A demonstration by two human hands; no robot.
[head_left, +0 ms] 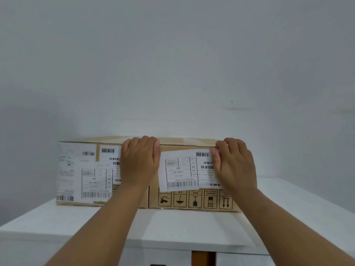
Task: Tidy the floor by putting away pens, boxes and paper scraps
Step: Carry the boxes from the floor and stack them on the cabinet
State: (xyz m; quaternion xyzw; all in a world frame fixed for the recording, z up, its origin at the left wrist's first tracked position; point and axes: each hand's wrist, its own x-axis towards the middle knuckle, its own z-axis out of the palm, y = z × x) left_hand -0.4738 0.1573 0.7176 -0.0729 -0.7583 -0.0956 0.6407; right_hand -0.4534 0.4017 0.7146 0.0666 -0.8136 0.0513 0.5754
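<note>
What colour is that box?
Tan cardboard box with white barcode labels, clearest in the head view.

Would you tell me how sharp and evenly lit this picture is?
Head view: soft, even light, no glare; the cardboard box casts a faint shadow on the cabinet top; small print on its labels is too blurred to read.

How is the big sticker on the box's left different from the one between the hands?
The left sticker is bigger and sits straight; the middle sticker is smaller and tilted. Both are white with barcodes, on the cardboard box.
</note>
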